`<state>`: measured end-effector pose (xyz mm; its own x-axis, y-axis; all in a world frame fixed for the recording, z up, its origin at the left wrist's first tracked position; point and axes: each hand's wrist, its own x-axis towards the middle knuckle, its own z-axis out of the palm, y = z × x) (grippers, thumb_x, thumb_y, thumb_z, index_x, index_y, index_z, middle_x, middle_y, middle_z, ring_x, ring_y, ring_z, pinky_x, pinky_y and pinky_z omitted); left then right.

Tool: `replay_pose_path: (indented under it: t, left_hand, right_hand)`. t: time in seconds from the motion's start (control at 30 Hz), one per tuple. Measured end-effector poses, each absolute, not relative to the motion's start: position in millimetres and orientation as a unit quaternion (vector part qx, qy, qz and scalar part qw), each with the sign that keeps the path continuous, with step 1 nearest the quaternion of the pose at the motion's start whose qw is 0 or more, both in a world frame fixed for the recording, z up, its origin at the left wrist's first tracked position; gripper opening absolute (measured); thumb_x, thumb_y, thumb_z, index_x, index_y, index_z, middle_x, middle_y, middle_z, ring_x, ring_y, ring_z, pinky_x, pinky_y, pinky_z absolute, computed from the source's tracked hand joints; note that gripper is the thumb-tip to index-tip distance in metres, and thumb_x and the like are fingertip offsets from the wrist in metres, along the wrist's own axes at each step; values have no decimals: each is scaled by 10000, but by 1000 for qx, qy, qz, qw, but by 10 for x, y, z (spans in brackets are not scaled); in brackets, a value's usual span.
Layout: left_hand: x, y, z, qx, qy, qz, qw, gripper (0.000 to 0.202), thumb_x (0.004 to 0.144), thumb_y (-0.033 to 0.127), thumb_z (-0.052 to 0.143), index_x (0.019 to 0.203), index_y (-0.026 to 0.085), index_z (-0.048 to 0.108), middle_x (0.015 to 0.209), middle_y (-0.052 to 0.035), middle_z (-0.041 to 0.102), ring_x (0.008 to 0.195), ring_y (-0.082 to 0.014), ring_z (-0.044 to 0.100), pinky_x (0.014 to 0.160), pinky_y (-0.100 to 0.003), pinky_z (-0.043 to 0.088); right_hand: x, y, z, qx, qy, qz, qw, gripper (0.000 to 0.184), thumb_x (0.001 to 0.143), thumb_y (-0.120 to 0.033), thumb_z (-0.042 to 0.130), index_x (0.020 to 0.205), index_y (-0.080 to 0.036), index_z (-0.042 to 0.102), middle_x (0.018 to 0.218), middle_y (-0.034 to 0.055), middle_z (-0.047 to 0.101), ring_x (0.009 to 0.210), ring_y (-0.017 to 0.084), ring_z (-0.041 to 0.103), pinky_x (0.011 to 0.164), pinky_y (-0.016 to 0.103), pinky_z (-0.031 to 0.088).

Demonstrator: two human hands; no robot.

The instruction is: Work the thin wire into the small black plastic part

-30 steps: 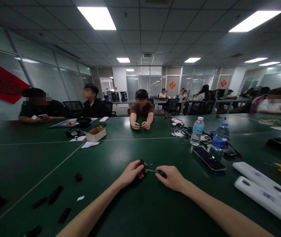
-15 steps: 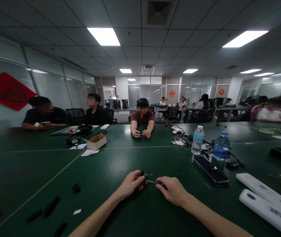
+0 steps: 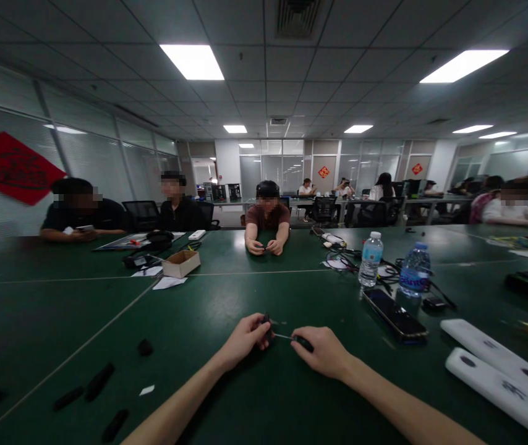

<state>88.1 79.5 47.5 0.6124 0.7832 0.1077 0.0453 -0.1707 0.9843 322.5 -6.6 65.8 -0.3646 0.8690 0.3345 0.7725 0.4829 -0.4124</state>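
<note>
My left hand (image 3: pixel 244 340) rests on the green table (image 3: pixel 227 296) with its fingers pinched on a small black part (image 3: pixel 266 326). My right hand (image 3: pixel 322 351) grips the black handle of a thin screwdriver (image 3: pixel 292 337), whose metal shaft points left into that part. The two hands sit close together, a short way apart, at the lower middle of the view.
Several small black parts (image 3: pixel 99 380) and a white scrap lie at the lower left. A black phone (image 3: pixel 394 314), two water bottles (image 3: pixel 370 259) and cables are at the right, with two white cases (image 3: pixel 496 364) beyond. A cardboard box (image 3: pixel 181 263) and seated people are across the table.
The camera tilted up and then slightly down; both hands keep their hold and stay together in nearly the same spot on the table.
</note>
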Motion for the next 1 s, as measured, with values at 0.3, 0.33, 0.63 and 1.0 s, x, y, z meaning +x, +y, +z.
replay_pose_path:
  t: [0.3,0.33,0.63,1.0]
  left_hand:
    - [875,809,438,700,302,312,567,424,844,498,566,1065,136,572,862,-76,669,629,-131,595,557,-235,461]
    - [873,812,435,703,300,310,566,417,850,491,561,1071,138,570,865,-75,670,633,-131,596,558,-236,462]
    - [877,850,410,708,296,311,560,426,857,522,537,1032,134,558,870,-81,666,621,-130,599,531,-224,448]
    - [879,814,411,728,293,274,556,437,863,521,527,1054,131,579,872,-84,672,643,-135,588,556,-235,444]
  right_hand:
    - [3208,-76,693,-497,-825,85,255,269,952,-373,463,1067,-214,648,939,30,683,798,172,628,743,270,472]
    - [3209,-75,690,-497,-826,84,253,270,953,-375,462,1070,-216,646,942,30,683,800,172,627,743,270,473]
    - [3207,-70,630,-509,-820,59,255,301,966,-389,439,1132,-220,624,987,46,681,831,189,636,761,289,487]
    - [3276,15,582,-548,-775,87,302,295,987,-377,406,1107,-216,621,963,30,672,815,167,638,721,263,492]
